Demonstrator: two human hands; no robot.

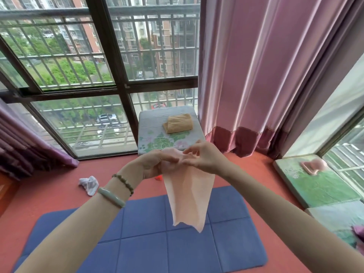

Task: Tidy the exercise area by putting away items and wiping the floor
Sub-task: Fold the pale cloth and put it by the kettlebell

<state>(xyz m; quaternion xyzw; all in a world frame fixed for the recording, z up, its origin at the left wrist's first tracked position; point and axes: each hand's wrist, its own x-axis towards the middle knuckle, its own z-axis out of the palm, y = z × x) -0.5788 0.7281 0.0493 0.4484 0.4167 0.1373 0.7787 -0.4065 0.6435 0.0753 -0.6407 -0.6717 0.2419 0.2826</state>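
A thin pale pink cloth (189, 196) hangs in the air over the blue exercise mat (145, 245). My left hand (155, 164) grips its top edge from the left. My right hand (204, 157) pinches the same top edge from the right, close beside the left hand. The cloth's lower end dangles free above the mat. On the red floor (49, 194) to the left lies a crumpled white cloth (89, 184). A small red object (158, 177) shows on the floor behind my left hand, mostly hidden.
A floral cushion (155, 140) against the window carries a folded tan towel (179, 123). A green cushion (319, 186) at the right holds a pink item (313, 166). Pink curtains (266, 75) hang at the right, purple ones (23, 146) at the left.
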